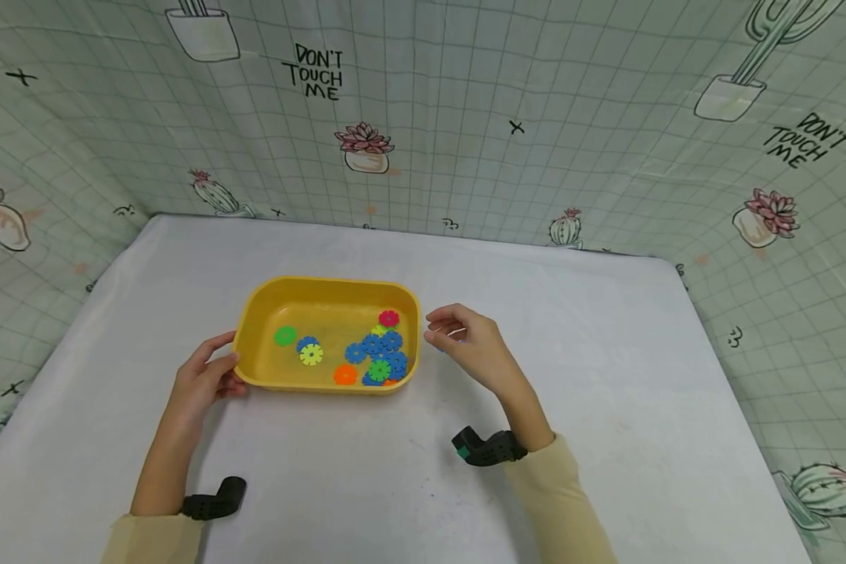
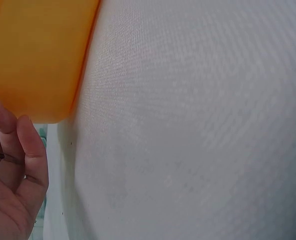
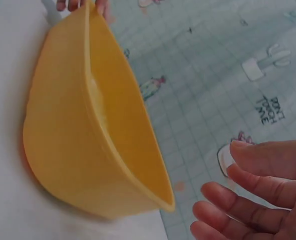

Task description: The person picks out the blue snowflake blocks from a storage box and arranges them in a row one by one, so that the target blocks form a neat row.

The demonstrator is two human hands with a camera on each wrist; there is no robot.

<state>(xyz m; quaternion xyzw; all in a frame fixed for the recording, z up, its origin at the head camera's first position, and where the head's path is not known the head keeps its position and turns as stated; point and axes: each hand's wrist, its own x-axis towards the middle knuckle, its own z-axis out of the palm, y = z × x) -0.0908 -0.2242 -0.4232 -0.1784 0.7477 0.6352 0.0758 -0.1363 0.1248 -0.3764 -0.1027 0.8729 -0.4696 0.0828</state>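
Observation:
A yellow plastic tray [image 1: 303, 290] stands on the white table, with several small notched discs inside. A cluster of blue discs [image 1: 392, 341] lies toward its right end, with a pink disc [image 1: 388, 318] above and an orange disc [image 1: 345, 374] to the left. My left hand [image 1: 207, 376] holds the tray's left end at the rim, its fingertips against the wall in the left wrist view. Just off the right end hovers my right hand [image 1: 468, 341], fingers loosely bent, nothing visible between them in the right wrist view [image 3: 258, 195]. A small blue bit shows beneath it, mostly hidden.
The white tabletop [image 1: 592, 352] spreads around the tray. A patterned curtain [image 1: 451, 117] hangs behind the table and along both sides. Black camera bands [image 1: 489, 448] sit on both wrists.

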